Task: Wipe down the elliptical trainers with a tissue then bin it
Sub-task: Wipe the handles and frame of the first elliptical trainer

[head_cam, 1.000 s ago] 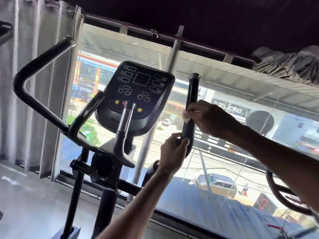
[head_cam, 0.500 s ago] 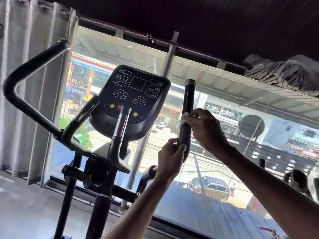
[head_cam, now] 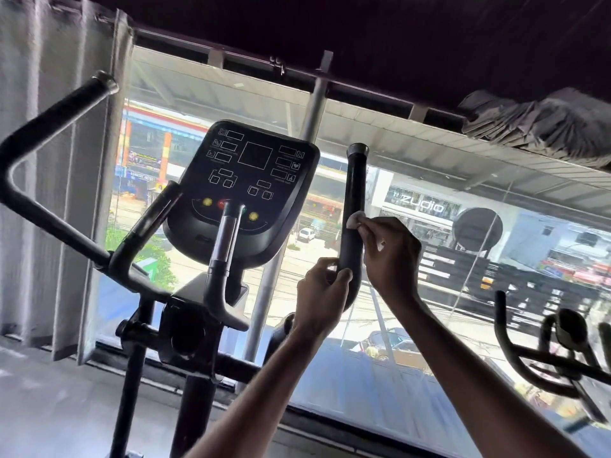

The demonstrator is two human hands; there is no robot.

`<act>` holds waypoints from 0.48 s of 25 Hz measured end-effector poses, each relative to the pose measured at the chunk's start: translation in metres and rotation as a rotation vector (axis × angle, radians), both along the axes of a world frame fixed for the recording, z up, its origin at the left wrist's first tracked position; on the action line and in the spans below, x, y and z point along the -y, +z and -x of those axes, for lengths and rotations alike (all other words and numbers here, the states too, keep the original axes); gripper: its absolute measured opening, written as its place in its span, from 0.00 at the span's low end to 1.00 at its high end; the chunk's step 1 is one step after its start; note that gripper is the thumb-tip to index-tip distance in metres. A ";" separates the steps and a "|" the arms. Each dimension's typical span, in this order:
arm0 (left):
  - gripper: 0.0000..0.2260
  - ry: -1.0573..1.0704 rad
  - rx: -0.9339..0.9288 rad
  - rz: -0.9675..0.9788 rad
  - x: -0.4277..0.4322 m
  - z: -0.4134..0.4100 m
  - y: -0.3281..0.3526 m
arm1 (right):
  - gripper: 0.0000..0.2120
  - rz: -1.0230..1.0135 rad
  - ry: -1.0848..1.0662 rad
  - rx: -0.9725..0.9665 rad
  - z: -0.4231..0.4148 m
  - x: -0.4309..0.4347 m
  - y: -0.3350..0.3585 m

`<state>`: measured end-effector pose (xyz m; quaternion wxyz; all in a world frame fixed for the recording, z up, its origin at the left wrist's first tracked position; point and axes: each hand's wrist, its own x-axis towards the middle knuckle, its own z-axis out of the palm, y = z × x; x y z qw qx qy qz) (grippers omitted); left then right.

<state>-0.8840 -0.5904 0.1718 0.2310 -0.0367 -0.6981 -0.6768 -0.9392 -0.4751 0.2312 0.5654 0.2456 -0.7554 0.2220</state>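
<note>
A black elliptical trainer stands in front of me, its console [head_cam: 246, 186] at the centre. Its right upright handle [head_cam: 354, 190] rises just right of the console. My left hand [head_cam: 322, 295] grips the lower bend of that handle. Above it, my right hand [head_cam: 390, 251] holds a small white tissue [head_cam: 355, 219] and presses it against the handle's side. Most of the tissue is hidden inside my fingers. The left moving handle [head_cam: 49, 127] arcs up at the far left.
A second machine's black handlebars [head_cam: 545, 355] stand at the lower right. A large window [head_cam: 429, 276] runs behind the trainers, with a grey curtain [head_cam: 49, 209] hanging at its left. Two short fixed grips [head_cam: 224, 259] jut out under the console. No bin is in view.
My right hand with the tissue has slid a little down the handle, closer to my left hand. The view has shifted right, bringing the second machine's handlebars into sight.
</note>
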 end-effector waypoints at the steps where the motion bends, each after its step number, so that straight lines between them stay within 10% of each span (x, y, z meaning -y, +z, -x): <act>1: 0.08 0.005 0.001 0.005 0.001 0.000 0.001 | 0.07 0.082 0.005 0.008 0.001 0.001 -0.003; 12: 0.07 0.084 -0.006 0.028 -0.007 -0.003 0.005 | 0.08 0.503 0.286 0.247 0.023 0.009 -0.021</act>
